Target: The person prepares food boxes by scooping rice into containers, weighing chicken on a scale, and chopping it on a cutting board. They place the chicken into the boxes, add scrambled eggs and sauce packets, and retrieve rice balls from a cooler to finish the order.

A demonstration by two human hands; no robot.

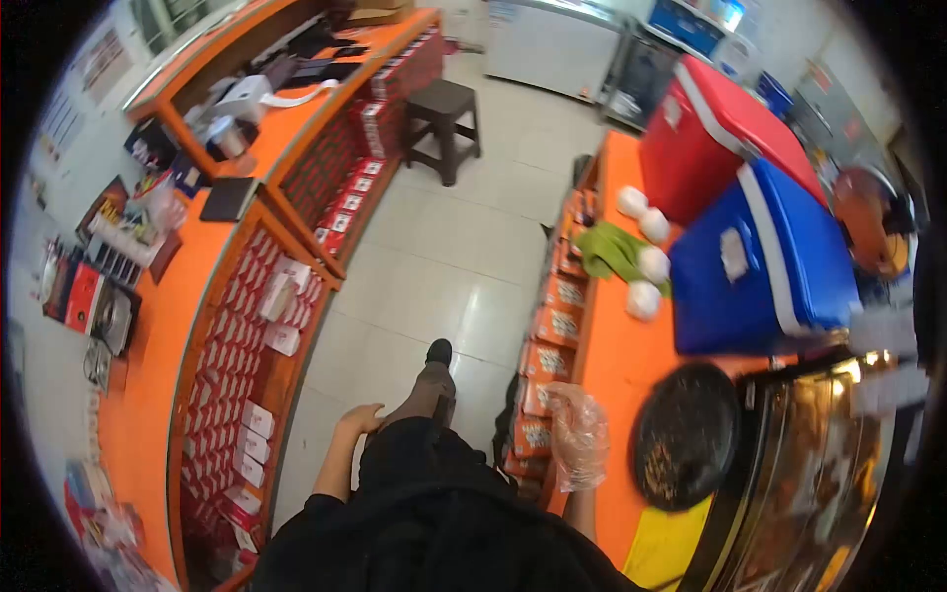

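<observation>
My left hand (361, 418) is bare and hangs over the floor beside my leg, fingers loosely stretched, holding nothing. A clear, crumpled plastic glove (590, 444) covers my right hand (577, 434), which is at the edge of the orange counter (617, 380). Its fingers seem extended forward, though the plastic blurs their outline, and no object shows in it. Close by on the right lies a round black tray (688, 434) with crumbs on it. Farther along the counter, several white round balls (653, 225) rest on and around a green cloth (612, 249).
A blue cooler (760, 266) and a red cooler (725, 138) stand on the right counter, beside a lit glass display case (809, 474). Orange boxes (546, 362) line the shelf below. Left stands an orange counter (163, 365) with stacked cartons (222, 395); a stool (441, 109) is ahead.
</observation>
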